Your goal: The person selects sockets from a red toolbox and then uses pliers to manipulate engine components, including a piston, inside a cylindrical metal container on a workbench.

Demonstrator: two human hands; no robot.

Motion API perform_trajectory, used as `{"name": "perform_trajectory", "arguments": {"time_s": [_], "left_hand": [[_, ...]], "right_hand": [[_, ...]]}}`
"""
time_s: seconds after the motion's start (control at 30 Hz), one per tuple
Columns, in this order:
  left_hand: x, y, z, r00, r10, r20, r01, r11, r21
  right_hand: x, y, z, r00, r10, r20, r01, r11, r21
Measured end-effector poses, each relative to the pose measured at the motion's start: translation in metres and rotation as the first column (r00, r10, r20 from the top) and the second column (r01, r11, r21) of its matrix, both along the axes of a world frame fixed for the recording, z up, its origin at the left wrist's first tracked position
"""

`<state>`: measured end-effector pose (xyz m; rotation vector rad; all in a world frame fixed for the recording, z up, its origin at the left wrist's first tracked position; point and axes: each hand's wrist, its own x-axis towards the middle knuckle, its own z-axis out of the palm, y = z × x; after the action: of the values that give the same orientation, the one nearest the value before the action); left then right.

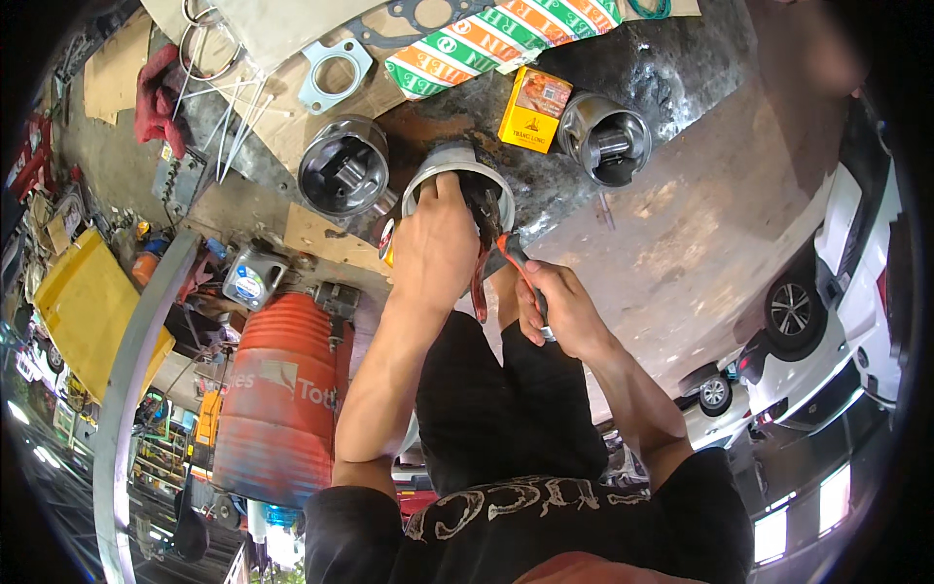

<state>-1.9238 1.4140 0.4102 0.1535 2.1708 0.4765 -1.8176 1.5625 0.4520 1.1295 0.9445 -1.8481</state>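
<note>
A round, light-grey cup-like part [509, 190] stands at the middle of the work surface, its mouth towards me. My left hand [438, 234] reaches over its rim with the fingers inside, and their tips are hidden. Dark pieces show within, and a dark red curved handle [480, 292] sticks out on the near side. My right hand [569, 307] is wrapped round a red-and-black handled tool [516, 255], just right of that part; its kind is unclear. Metal pistons lie beyond: one left [342, 167], one right [605, 141].
Near the right piston stands a small yellow box [530, 109]. Further back lie a striped carton [496, 49] and a metal gasket [336, 76]. A red drum [282, 389] and a grey oil jug [255, 275] stand left. White cars [817, 341] are at right; someone is at upper right.
</note>
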Motion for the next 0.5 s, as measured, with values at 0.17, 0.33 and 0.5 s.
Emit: {"name": "perform_trajectory", "arguments": {"time_s": [0.17,0.33,0.5], "left_hand": [[0.011,-0.013,0.034,0.948,0.278,-0.157,-0.218,0.922,0.32],[0.036,-0.035,0.047,0.954,0.293,-0.07,-0.204,0.8,0.565],[0.037,-0.032,0.047,0.941,0.314,0.123,-0.331,0.793,0.512]], "right_hand": [[-0.001,-0.002,0.005,0.997,0.05,-0.066,-0.05,0.999,-0.01],[-0.006,-0.006,0.006,0.985,0.142,-0.098,-0.144,0.989,-0.016],[-0.013,-0.008,0.015,0.96,0.262,-0.096,-0.258,0.964,0.06]]}}
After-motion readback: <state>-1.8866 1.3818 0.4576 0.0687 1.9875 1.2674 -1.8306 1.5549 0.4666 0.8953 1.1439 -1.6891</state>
